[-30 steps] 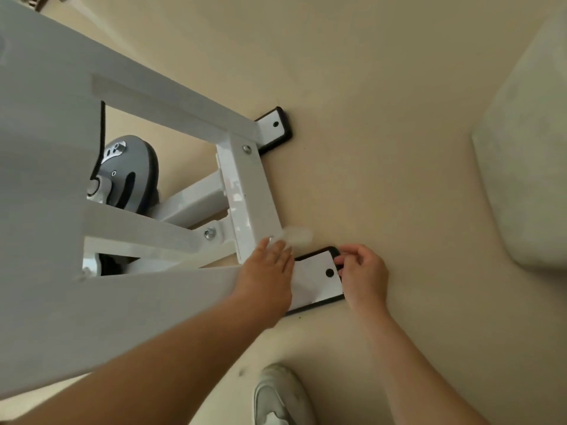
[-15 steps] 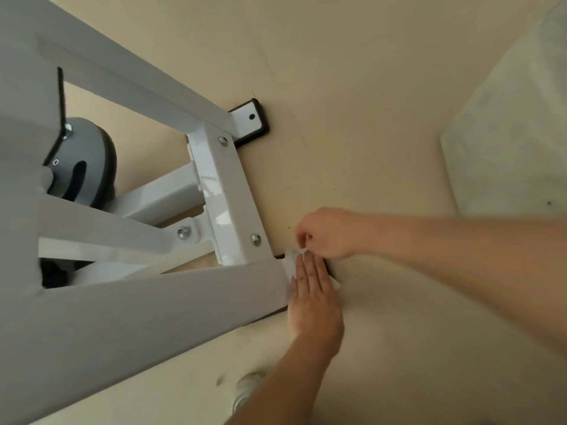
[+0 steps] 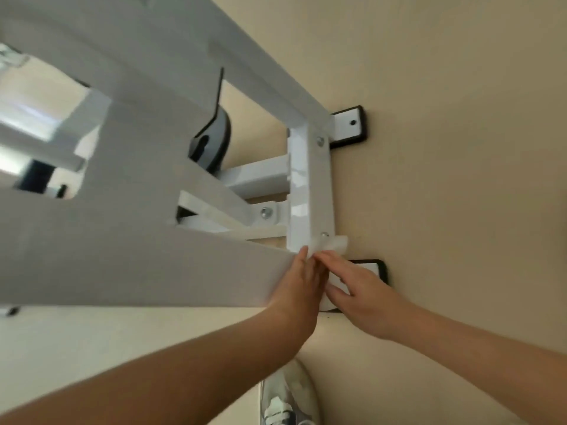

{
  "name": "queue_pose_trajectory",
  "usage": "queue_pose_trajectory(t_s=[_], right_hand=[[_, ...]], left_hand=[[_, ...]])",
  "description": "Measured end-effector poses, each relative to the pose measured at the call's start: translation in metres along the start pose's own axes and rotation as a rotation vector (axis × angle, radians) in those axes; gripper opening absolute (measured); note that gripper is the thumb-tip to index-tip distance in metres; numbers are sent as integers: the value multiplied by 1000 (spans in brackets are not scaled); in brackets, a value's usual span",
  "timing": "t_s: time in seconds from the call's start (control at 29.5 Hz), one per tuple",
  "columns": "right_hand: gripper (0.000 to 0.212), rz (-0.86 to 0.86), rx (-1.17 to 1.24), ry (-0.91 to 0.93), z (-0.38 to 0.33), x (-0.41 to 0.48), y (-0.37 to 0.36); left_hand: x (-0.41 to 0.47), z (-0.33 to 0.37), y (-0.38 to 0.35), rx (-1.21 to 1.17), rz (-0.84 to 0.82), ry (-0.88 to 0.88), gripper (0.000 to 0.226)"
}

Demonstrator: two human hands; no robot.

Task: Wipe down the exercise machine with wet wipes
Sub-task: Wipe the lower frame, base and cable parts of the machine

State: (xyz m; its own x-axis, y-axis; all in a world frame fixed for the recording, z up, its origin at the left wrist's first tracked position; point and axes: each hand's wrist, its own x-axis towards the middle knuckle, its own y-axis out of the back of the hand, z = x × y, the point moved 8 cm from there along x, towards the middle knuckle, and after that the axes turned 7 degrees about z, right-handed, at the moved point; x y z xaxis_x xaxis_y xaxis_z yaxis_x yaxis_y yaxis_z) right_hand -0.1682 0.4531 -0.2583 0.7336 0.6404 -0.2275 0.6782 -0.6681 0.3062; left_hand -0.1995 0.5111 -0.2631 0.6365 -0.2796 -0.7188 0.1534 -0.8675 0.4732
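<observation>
The white exercise machine frame [image 3: 310, 185] stands on a beige floor, with a vertical crossbar bolted between two long rails. A small white wet wipe [image 3: 334, 243] lies against the crossbar's near end, just above the near black-edged foot plate [image 3: 376, 266]. My left hand [image 3: 302, 280] reaches up along the near rail, straight fingertips touching the wipe's left end. My right hand [image 3: 362, 289] lies flat over the near foot plate, fingers spread and straight, its index fingertip meeting the left fingertips at the wipe.
A second black-edged foot plate [image 3: 349, 127] sits at the crossbar's far end. A grey disc [image 3: 211, 139] hangs behind the rails. My shoe [image 3: 288, 397] is on the floor below the hands. Bare beige floor [image 3: 460, 179] spreads to the right.
The wipe has moved from the near foot plate up to the crossbar's near end. My left hand followed it upward. My right hand has opened and now lies flat over the foot plate.
</observation>
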Motion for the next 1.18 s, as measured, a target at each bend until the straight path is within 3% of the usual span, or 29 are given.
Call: queue_pose_trajectory(t_s=[0.27, 0.37, 0.54, 0.68, 0.88, 0.98, 1.12, 1.18], right_hand=[[71, -4, -58, 469, -80, 1, -30], [71, 16, -48, 503, -92, -1, -37], [66, 342, -74, 697, -139, -6, -22], [65, 317, -81, 987, -186, -22, -50], [76, 255, -284, 1023, -195, -15, -64], [81, 321, -338, 1052, -238, -1, -60], [79, 345, -357, 1140, -315, 13, -61], [78, 335, -401, 1188, -318, 10, -63]], left_hand=[[-109, -72, 12, -27, 21, 170, 76], [-148, -94, 16, -19, 139, 314, 73], [-189, -106, 26, -34, 194, 405, 59], [-224, -118, 45, -111, 185, 492, 55], [-270, -124, 52, -250, 308, 671, 51], [-289, -132, 56, -224, 426, 809, 50], [-330, -164, 56, -259, 516, 1131, 51], [-335, -164, 56, -271, 556, 1138, 46]])
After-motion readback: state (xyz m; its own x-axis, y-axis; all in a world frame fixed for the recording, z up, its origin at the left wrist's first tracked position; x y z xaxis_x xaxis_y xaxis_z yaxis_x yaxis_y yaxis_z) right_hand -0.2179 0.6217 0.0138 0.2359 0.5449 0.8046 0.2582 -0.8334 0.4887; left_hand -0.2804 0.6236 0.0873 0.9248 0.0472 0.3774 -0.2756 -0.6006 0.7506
